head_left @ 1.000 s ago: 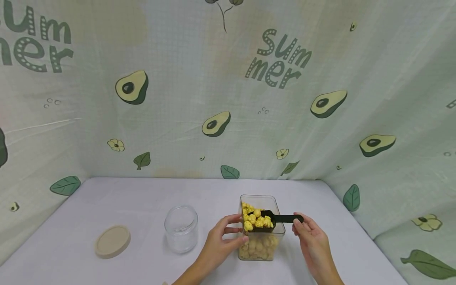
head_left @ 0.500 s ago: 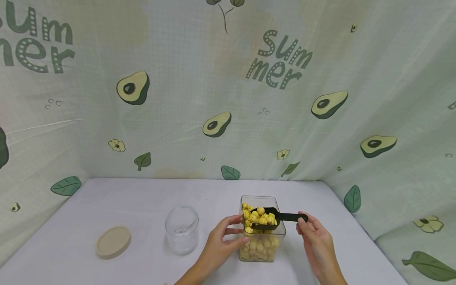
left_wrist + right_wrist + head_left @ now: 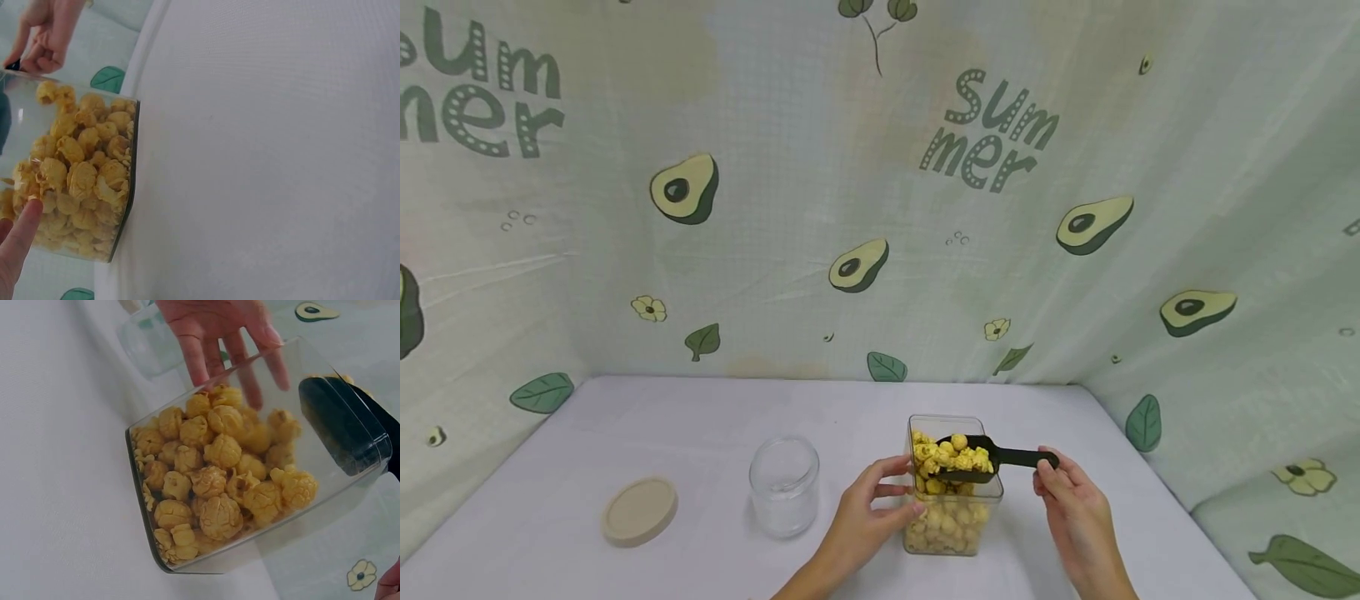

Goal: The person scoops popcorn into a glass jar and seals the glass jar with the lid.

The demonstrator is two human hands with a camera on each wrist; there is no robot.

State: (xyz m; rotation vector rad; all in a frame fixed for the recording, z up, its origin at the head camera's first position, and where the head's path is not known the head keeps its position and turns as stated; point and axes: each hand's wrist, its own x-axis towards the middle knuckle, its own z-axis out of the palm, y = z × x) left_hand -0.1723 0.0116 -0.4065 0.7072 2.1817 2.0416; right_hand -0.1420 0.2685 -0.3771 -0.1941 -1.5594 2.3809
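Observation:
A clear square container (image 3: 958, 497) stands upright, partly filled with yellow popcorn (image 3: 206, 469). My right hand (image 3: 1078, 508) pinches the end of a black scoop's handle between thumb and fingers. Heaped with popcorn, the scoop (image 3: 1018, 457) lies nearly level at the container's mouth, over the popcorn inside; the right wrist view shows its bowl (image 3: 340, 425) through the clear wall. At the container's left, my left hand (image 3: 865, 508) touches the wall with fairly straight fingertips, its thumb near the front left corner. A fingertip (image 3: 28, 219) shows against the wall in the left wrist view.
Left of the left hand stands a clear round jar (image 3: 784, 492) without a lid on it. A beige round lid (image 3: 640, 511) lies farther left on the white table (image 3: 700, 417). Behind the table hangs a cloth (image 3: 775, 167) printed with avocados.
My right hand has moved to the right and drawn the loaded scoop slightly up and right, from deeper in the popcorn to the mouth. The left hand stays at the container.

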